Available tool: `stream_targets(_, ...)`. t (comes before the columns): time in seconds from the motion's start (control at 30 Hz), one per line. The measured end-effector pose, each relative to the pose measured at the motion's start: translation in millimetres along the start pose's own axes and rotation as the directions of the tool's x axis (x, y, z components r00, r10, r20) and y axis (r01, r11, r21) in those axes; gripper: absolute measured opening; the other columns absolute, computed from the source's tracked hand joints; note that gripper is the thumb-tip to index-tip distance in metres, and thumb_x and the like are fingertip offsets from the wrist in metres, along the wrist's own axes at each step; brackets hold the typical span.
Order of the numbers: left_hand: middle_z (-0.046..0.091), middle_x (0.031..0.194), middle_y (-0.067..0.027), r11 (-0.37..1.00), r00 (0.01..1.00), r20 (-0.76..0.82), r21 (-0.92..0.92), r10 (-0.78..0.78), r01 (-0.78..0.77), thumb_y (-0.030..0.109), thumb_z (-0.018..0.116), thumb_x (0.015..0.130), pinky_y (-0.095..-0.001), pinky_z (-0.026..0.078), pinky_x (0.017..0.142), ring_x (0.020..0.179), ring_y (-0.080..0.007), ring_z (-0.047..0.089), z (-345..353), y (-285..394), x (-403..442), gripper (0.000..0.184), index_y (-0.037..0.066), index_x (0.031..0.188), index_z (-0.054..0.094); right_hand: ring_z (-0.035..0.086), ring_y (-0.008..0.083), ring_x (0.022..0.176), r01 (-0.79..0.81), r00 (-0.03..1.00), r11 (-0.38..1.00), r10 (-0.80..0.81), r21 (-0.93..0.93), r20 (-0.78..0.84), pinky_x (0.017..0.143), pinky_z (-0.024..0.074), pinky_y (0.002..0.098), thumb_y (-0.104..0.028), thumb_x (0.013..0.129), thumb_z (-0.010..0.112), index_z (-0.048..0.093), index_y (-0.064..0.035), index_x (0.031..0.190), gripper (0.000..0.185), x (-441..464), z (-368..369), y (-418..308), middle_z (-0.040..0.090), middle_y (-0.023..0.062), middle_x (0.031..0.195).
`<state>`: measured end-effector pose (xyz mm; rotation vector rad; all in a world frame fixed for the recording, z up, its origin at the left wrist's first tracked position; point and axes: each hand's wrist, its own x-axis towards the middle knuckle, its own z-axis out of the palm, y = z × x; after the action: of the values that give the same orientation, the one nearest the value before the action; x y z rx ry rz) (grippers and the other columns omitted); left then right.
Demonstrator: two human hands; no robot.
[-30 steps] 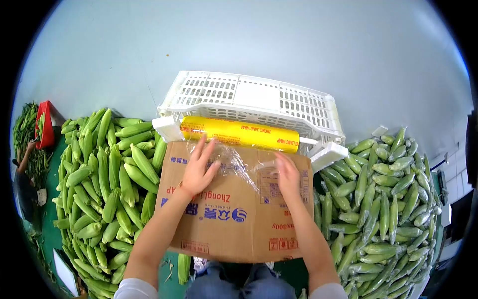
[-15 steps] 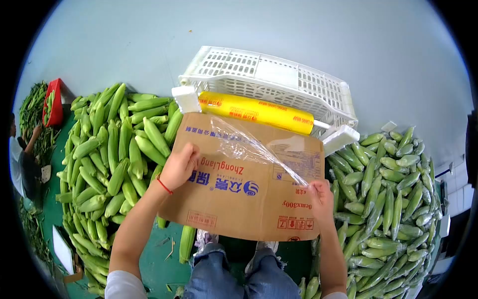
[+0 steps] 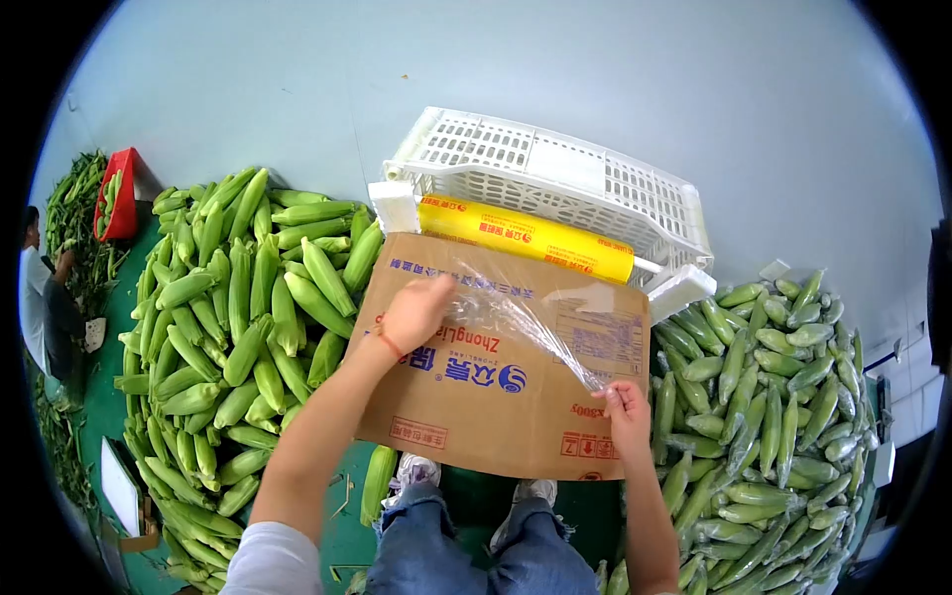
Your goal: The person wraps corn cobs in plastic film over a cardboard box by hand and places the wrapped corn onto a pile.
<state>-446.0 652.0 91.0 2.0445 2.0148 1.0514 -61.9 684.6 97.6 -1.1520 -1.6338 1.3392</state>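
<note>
A crumpled sheet of clear plastic film (image 3: 516,315) stretches across a printed cardboard sheet (image 3: 476,416). My right hand (image 3: 627,409) pinches the film's gathered, twisted end near the cardboard's right side. With curled fingers, my left hand (image 3: 418,315) is closed at the film's upper left part, over the cardboard; its fingertips are partly hidden. Just beyond the cardboard lies a yellow roll of film (image 3: 526,236) on a rod between two white end blocks.
A white plastic crate (image 3: 555,164) stands behind the roll. Unwrapped corn ears (image 3: 238,307) are heaped at left, film-wrapped corn (image 3: 764,416) at right. A person (image 3: 50,307) sits at far left near a red basket (image 3: 119,198). A single corn ear (image 3: 378,484) lies by my feet.
My left hand has moved right and slightly up, from the cardboard's left side to the film. My right hand has shifted slightly left and down, still pinching the film's end.
</note>
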Motion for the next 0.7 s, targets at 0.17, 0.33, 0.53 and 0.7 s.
stream_targets(0.17, 0.064, 0.074, -0.0129, 0.955, 0.946, -0.263, -0.271, -0.191, 0.118, 0.0, 0.05, 0.094, -0.0326, 0.052, 0.06, 0.062, -0.0231, 0.064, -83, 13, -93, 0.005, 0.003, 0.098, 0.051, 0.047, 0.0053, 0.067, 0.062, 0.989, 0.998, -0.065, -0.023, -0.136, 0.064, 0.0406, 0.0202, -0.012, 0.099, 0.051, 0.053, -0.004, 0.098, 0.008, -27, -10, -2, 0.058, 0.0012, 0.078)
stream_targets(0.33, 0.062, 0.071, -0.0123, 0.919, 0.935, -0.122, -0.266, -0.332, 0.291, 0.0, 0.051, 0.093, -0.0354, 0.05, 0.058, 0.063, -0.0277, 0.064, -46, 19, -174, 0.006, 0.004, 0.097, 0.05, 0.059, 0.02, 0.071, 0.133, 0.975, 0.892, -0.197, -0.431, -0.106, 0.068, 0.0465, 0.0336, -0.02, 0.098, 0.052, 0.056, -0.0039, 0.098, 0.017, -70, -9, 50, 0.064, 0.0077, 0.084)
stream_targets(0.53, 0.06, 0.078, -0.0172, 0.961, 0.892, -0.372, 0.001, -0.255, 0.275, 0.008, 0.056, 0.09, -0.0431, 0.048, 0.061, 0.071, -0.0371, 0.061, -20, 16, -173, 0.006, 0.005, 0.096, 0.054, 0.06, 0.0383, 0.074, 0.174, 0.948, 0.686, -0.31, -0.707, -0.067, 0.068, 0.0451, 0.0485, -0.028, 0.098, 0.047, 0.059, -0.0104, 0.102, 0.021, -57, 6, 40, 0.067, 0.0128, 0.083)
stream_targets(0.7, 0.062, 0.09, -0.0168, 0.938, 0.89, -0.33, 0.032, -0.315, 0.344, 0.013, 0.052, 0.092, -0.0486, 0.049, 0.066, 0.077, -0.0394, 0.061, -24, 25, -168, 0.01, 0.009, 0.101, 0.051, 0.06, 0.0383, 0.073, 0.14, 0.937, 0.615, -0.336, -0.776, -0.097, 0.068, 0.0456, 0.0482, -0.032, 0.099, 0.045, 0.059, -0.0133, 0.103, 0.024, -59, 14, 32, 0.068, 0.0111, 0.082)
